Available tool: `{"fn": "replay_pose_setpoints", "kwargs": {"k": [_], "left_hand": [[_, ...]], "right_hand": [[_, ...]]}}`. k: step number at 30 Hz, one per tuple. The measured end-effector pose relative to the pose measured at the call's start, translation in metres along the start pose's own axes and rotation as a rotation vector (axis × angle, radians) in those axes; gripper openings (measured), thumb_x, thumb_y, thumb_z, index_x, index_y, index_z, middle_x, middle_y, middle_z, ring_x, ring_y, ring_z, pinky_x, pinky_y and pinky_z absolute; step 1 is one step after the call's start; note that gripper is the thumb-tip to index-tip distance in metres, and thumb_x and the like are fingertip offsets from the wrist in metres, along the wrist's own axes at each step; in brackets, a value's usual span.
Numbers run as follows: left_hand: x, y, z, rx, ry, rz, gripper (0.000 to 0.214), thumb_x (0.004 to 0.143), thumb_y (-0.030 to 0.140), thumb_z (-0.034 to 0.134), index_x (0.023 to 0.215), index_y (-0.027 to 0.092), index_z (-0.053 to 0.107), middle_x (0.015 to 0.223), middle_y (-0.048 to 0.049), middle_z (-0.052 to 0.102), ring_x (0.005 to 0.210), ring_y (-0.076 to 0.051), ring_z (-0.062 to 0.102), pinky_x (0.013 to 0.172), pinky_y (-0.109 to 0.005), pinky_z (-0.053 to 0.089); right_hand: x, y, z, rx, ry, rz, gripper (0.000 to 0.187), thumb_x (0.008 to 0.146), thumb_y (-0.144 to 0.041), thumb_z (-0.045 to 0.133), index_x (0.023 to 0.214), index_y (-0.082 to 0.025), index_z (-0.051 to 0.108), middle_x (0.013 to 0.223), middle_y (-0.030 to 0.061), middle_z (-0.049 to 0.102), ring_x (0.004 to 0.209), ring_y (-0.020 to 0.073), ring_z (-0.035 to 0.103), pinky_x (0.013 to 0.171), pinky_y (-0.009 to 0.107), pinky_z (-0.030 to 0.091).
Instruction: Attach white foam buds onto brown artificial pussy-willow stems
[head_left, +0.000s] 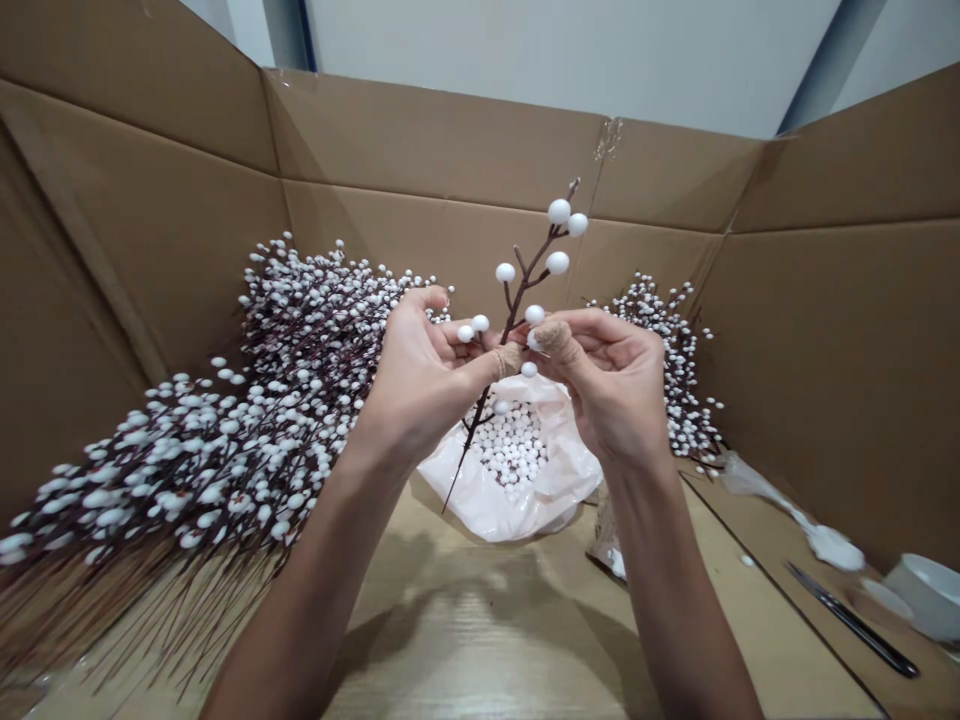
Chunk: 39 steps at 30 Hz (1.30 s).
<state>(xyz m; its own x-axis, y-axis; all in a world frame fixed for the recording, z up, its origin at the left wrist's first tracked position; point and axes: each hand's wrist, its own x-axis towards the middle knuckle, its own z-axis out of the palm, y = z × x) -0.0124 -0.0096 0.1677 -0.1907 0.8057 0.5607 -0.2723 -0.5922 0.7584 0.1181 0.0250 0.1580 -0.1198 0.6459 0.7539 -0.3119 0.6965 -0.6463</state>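
The plastic bag (480,512), partly hidden, is filled with white balls (510,447). Above it, a twig (519,293) is pinched by the left hand (424,375). Right of the bag, a cup (924,598) is cut off, contents unclear. A half-covered berry (533,340) on the twig is clamped by the right hand (615,370).

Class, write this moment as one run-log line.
left hand: holding berry stem | right hand: at a white berry on it | below: open bag of white balls | at left: piled berry stems
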Motion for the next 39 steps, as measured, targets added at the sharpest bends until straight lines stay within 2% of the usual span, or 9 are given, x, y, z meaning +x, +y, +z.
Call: {"fn": "replay_pose_setpoints", "kwargs": {"k": [10,16,19,23,26,28,31,34,39], "left_hand": [[-0.002,0.002,0.002,0.019,0.021,-0.018,0.068,0.049,0.006,0.079,0.102,0.017,0.039,0.076,0.0002,0.054,0.069,-0.015,0.062,0.064,-0.026,0.05],[0.0,0.003,0.002,0.025,-0.003,-0.033,0.074,0.047,0.013,0.083,0.105,0.016,0.036,0.07,0.0018,0.056,0.069,-0.017,0.062,0.064,-0.027,0.05],[0.003,0.001,-0.001,0.026,-0.021,-0.04,0.076,0.046,0.016,0.084,0.104,0.016,0.035,0.066,0.0036,0.057,0.064,-0.015,0.062,0.062,-0.025,0.048],[0.011,-0.001,-0.008,0.006,-0.005,-0.031,0.073,0.049,0.016,0.084,0.104,0.016,0.035,0.066,0.0026,0.062,0.058,-0.012,0.061,0.06,-0.024,0.048],[0.017,0.0,-0.013,-0.047,0.024,-0.076,0.074,0.048,0.011,0.083,0.106,0.015,0.036,0.068,0.0013,0.064,0.061,-0.013,0.063,0.062,-0.024,0.048],[0.02,0.002,-0.015,-0.1,0.065,-0.114,0.074,0.047,0.007,0.082,0.106,0.014,0.038,0.067,0.0012,0.064,0.063,-0.014,0.064,0.064,-0.022,0.048],[0.022,0.002,-0.016,-0.167,0.096,-0.145,0.067,0.051,0.002,0.078,0.105,0.016,0.04,0.069,0.0009,0.065,0.066,-0.013,0.066,0.065,-0.02,0.048],[0.024,-0.002,-0.019,-0.191,0.093,-0.151,0.059,0.056,0.001,0.075,0.102,0.017,0.042,0.068,0.0009,0.067,0.068,-0.013,0.067,0.066,-0.019,0.049],[0.03,-0.006,-0.029,-0.161,0.009,-0.153,0.048,0.06,0.005,0.074,0.096,0.017,0.045,0.075,-0.0051,0.07,0.074,-0.016,0.068,0.067,-0.022,0.05]], "right_hand": [[0.001,0.001,0.002,0.015,0.014,0.014,0.009,0.072,-0.027,0.072,0.074,-0.019,0.067,0.074,0.0002,0.072,0.069,0.0133,0.069,0.067,0.026,0.058],[0.001,0.003,0.002,0.044,0.027,0.051,0.008,0.072,-0.026,0.072,0.076,-0.019,0.069,0.074,0.0,0.072,0.068,0.012,0.068,0.065,0.024,0.057],[0.003,0.001,-0.001,0.072,-0.006,0.089,0.01,0.073,-0.027,0.071,0.079,-0.019,0.07,0.078,0.0007,0.072,0.073,0.0126,0.069,0.07,0.026,0.057],[0.008,-0.007,-0.015,0.11,-0.135,0.201,0.025,0.079,-0.039,0.064,0.093,-0.019,0.068,0.097,0.0051,0.071,0.089,0.0153,0.067,0.086,0.032,0.053],[0.009,-0.011,-0.027,-0.045,-0.326,0.345,0.041,0.075,-0.037,0.068,0.111,-0.019,0.062,0.109,0.0084,0.067,0.099,0.0166,0.064,0.087,0.031,0.053],[0.008,-0.009,-0.029,-0.178,-0.546,0.453,0.049,0.071,-0.032,0.073,0.115,-0.018,0.059,0.104,0.0085,0.068,0.093,0.0157,0.065,0.079,0.028,0.054],[0.004,0.002,-0.02,-0.245,-0.797,0.525,0.034,0.07,-0.027,0.072,0.101,-0.014,0.066,0.084,0.0051,0.07,0.074,0.0115,0.065,0.066,0.023,0.053],[0.0,0.014,-0.006,-0.193,-0.8,0.545,0.012,0.071,-0.022,0.07,0.078,-0.012,0.068,0.068,0.0011,0.066,0.058,0.007,0.059,0.057,0.019,0.05],[-0.001,0.019,0.002,-0.101,-0.73,0.593,0.009,0.068,-0.019,0.07,0.065,-0.011,0.067,0.057,-0.0012,0.061,0.05,0.0055,0.056,0.053,0.017,0.048]]}}
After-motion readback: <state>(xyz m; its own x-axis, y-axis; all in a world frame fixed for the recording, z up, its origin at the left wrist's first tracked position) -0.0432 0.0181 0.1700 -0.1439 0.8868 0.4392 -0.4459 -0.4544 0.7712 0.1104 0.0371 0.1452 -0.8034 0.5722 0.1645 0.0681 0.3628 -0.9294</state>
